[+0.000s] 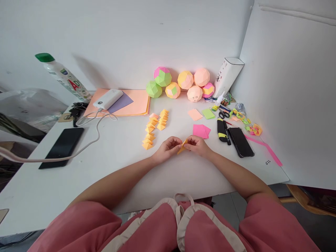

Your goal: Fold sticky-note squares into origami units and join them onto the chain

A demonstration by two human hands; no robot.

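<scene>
One small orange paper piece is near the centre of the frame, directly between the left hand and the right hand, both pinching it. Its long axis slants from lower left to upper right; neither hand is clearly nearer. Folded orange units line the white surface, upper left of the left hand.

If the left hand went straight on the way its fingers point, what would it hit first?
Most likely the right hand, just past the folded orange paper already at the left hand's fingertips. Exact depth between the hands is hard to judge from this single view.
</scene>
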